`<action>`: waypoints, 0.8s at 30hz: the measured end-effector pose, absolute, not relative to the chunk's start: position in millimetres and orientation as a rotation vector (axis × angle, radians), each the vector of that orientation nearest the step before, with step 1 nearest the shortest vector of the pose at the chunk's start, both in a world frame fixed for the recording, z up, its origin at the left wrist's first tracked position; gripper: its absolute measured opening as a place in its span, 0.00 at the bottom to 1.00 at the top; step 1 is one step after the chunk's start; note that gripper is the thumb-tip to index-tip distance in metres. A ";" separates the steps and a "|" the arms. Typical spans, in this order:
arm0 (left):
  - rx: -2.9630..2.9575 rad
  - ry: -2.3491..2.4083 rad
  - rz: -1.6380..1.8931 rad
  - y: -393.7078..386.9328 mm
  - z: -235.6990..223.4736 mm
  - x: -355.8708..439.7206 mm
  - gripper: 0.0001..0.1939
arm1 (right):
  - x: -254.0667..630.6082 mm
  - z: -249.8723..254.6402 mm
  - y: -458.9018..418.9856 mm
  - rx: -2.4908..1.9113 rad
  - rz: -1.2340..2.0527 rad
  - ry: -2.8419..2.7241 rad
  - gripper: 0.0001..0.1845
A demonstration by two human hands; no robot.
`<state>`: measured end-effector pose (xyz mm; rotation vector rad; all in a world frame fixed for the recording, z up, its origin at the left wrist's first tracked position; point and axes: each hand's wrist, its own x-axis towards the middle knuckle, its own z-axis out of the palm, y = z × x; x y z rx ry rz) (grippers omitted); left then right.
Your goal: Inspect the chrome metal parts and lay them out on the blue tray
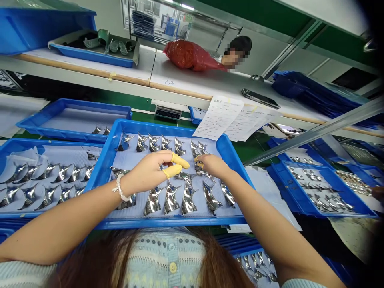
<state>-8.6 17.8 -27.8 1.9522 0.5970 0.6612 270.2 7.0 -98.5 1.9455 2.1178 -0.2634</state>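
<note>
A blue tray [114,138] in front of me holds rows of shiny chrome curved parts [187,198] on a pale liner. My left hand [151,170] hovers over the middle of the tray, with yellow finger cots on two fingers stretched toward the right. My right hand [211,165] meets it from the right, its fingers curled down on a chrome part [199,170] in the middle row. I cannot make out whether the left fingers touch that same part. A beaded bracelet [120,189] is on my left wrist.
Another blue tray [12,146] of chrome parts lies at the left, a nearly bare one [57,108] behind it, and more at the right [300,192]. Papers [222,118], a phone [260,98] and a red bag [189,55] lie on the shelf. A person sits beyond it.
</note>
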 end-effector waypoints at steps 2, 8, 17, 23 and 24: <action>1.947 0.595 0.675 18.0 -27.0 -9.3 0.10 | 263.6 -92.7 0.7 1.874 -0.270 2.142 0.15; 1.940 0.609 0.661 17.8 -26.0 -9.5 0.10 | 247.7 -99.3 -18.1 1.669 -0.315 2.202 0.16; 1.965 0.603 0.601 18.2 -27.9 -7.7 0.11 | 230.5 -88.6 -29.9 1.916 -0.250 2.073 0.13; 1.945 0.584 0.596 16.6 -26.6 -8.9 0.11 | 220.0 -100.6 -43.4 1.857 -0.524 2.062 0.06; 1.945 0.583 0.597 17.0 -26.4 -9.5 0.11 | 220.9 -99.3 -42.5 1.870 -0.560 2.076 0.05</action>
